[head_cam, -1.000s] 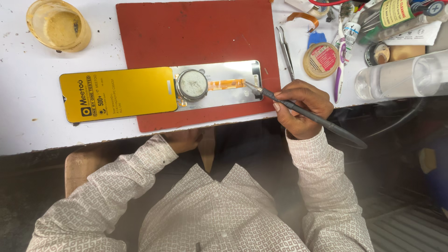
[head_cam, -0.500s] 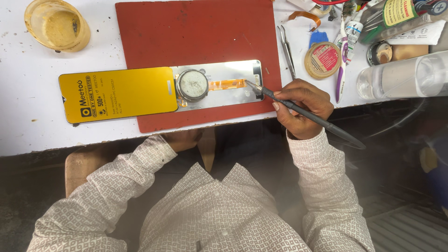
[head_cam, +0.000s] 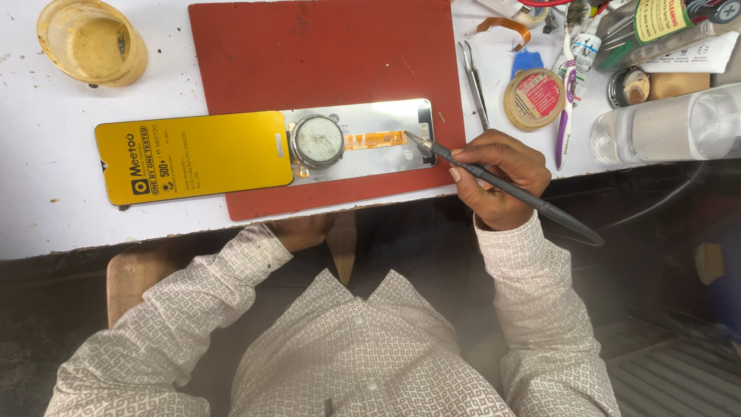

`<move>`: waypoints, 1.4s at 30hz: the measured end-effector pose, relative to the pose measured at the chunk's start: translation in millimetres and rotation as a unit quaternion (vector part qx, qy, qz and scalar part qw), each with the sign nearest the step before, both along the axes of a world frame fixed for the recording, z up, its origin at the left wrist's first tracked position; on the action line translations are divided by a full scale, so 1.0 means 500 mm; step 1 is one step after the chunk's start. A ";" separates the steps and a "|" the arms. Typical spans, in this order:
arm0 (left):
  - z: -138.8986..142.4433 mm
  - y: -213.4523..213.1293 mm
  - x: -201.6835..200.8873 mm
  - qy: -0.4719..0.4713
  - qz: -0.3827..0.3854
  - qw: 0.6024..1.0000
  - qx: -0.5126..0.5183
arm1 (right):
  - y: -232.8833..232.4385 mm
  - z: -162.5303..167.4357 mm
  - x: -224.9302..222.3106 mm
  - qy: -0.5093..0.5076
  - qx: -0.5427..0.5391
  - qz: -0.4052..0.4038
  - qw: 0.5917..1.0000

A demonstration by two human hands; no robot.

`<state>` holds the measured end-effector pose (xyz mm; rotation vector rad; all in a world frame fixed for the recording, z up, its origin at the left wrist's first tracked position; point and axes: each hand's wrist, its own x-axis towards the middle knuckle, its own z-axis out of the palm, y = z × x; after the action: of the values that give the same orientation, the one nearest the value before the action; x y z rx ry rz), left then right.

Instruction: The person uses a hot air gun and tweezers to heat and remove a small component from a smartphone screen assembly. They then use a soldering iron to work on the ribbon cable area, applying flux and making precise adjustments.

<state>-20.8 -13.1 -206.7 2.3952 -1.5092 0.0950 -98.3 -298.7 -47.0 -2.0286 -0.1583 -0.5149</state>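
— Hardly anything has shifted since the frame a second ago: the right hand (head_cam: 498, 179) keeps the same grip on the dark pen-shaped tool (head_cam: 502, 183), and its tip sits at the same spot on the right end of the silver phone panel (head_cam: 378, 139).

— So the hand is clamped on it?

— Yes, fingers closed round the shaft like a pen, low centre-right of the frame, with the tail of the tool running down to the right past the wrist. My reading is that the point is being held steady on one place rather than swept along.

— And the left hand?

— The left hand (head_cam: 305, 230) stays tucked under the near edge of the tabletop (head_cam: 46, 208), just below centre. Only its back shows, so I cannot tell whether the fingers are apart or together, or whether it holds anything.

— Where does the panel lie?

— At the centre, on the red mat (head_cam: 332, 54), with a round metal disc (head_cam: 317, 141) resting on it and an orange flex strip (head_cam: 376, 140) running from the disc toward the tool tip. A yellow card (head_cam: 193, 157) touches its left end.

— Farther back?

— Tweezers (head_cam: 473, 81) upper centre-right, a round tin (head_cam: 534, 97) beside them, a clear bottle (head_cam: 664, 123) on its side at far right, a yellowish dish (head_cam: 93, 40) upper left.
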 end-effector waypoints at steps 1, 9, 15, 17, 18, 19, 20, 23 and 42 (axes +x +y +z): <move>0.002 0.001 0.001 0.002 -0.002 1.000 0.005 | -0.001 0.000 0.000 0.001 0.001 0.001 1.000; 0.006 0.005 0.003 0.028 -0.006 1.000 0.005 | 0.000 0.000 -0.001 0.001 0.005 0.002 1.000; 0.002 0.003 0.002 0.019 -0.003 1.000 0.006 | -0.002 0.001 0.000 -0.005 0.000 0.007 1.000; 0.005 0.004 0.003 0.015 -0.004 1.000 0.001 | -0.003 0.001 -0.001 -0.005 -0.001 0.010 1.000; 0.008 0.005 0.003 0.014 -0.005 1.000 -0.001 | -0.002 0.001 -0.001 -0.005 -0.002 0.011 1.000; 0.011 0.005 0.004 0.015 -0.006 1.000 -0.001 | -0.003 0.001 -0.001 -0.008 -0.002 0.012 1.000; 0.014 0.006 0.004 0.017 -0.008 1.000 -0.001 | -0.003 0.001 -0.001 -0.010 -0.002 0.013 1.000; 0.021 0.008 0.005 0.005 -0.013 1.000 -0.008 | -0.003 0.000 -0.001 -0.017 -0.001 0.015 1.000; -0.010 0.005 0.001 -0.061 -0.009 0.998 -0.028 | -0.013 -0.006 -0.003 -0.038 0.003 0.039 0.999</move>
<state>-20.3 -10.8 -211.7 2.3692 -1.5601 0.2811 -99.6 -305.1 -49.9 -1.9891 -0.2792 -0.5426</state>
